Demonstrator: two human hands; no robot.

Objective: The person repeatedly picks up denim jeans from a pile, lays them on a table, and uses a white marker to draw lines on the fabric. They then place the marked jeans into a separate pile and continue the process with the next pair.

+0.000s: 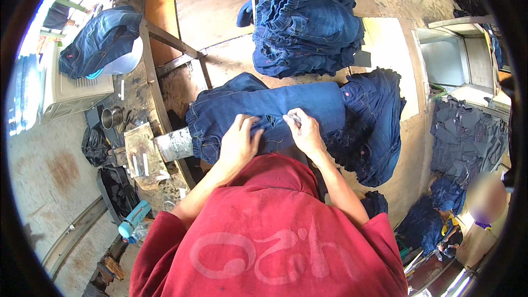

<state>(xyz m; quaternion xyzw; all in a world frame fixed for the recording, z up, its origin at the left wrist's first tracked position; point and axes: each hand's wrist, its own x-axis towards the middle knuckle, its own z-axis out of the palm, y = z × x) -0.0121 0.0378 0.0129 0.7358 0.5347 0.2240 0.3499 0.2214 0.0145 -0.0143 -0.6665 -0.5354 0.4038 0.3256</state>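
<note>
A pair of blue jeans (234, 102) is drawn over a long horizontal cylinder (176, 144), whose pale, worn end sticks out at the left. My left hand (240, 140) lies on the denim with its fingers apart and slightly blurred, holding nothing. Just right of it, my right hand (306, 132) is closed in a pinch over the cloth. A small greyish thing shows at its fingertips, too small to name. Between the hands the denim has a dark, frayed-looking patch (269, 121). The cylinder's underside is hidden by the cloth and my red top.
Elastic-waisted jeans (308, 22) are heaped beyond the cylinder, and more jeans (374, 126) lie at its right end. To the left, a wooden board (143, 154) carries white sticks near a metal cup (111, 117). Another person (484, 203) is at the far right beside dark garments.
</note>
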